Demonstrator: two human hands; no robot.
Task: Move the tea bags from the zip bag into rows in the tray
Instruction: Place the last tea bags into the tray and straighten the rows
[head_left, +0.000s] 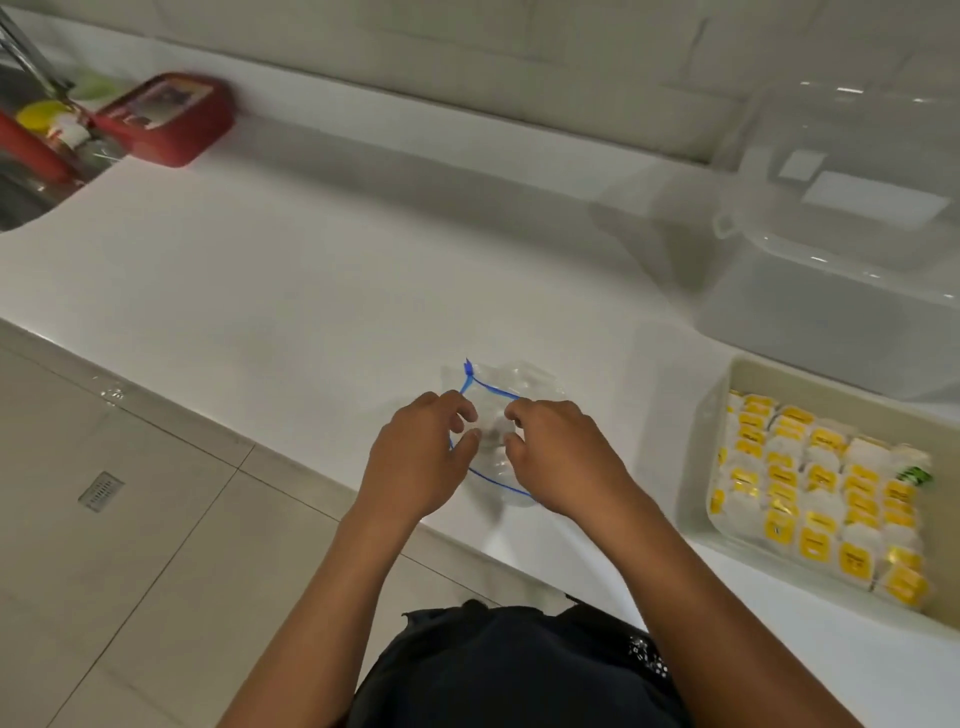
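A clear zip bag (511, 384) with a blue seal line lies crumpled on the white counter near its front edge; I see no tea bags inside it. My left hand (418, 460) and my right hand (563, 457) are both on the bag, each pinching the plastic between thumb and fingers near its open mouth. To the right, a beige tray (698, 457) holds several rows of white tea bags (821, 488) with yellow labels. One item with a green label (917, 475) sits at the tray's far right.
A large clear plastic container (831, 249) with a lid stands behind the tray. A red box (166, 122) sits at the back left beside a sink (31, 192) with dishes. The tiled floor (130, 545) lies below the counter's front edge.
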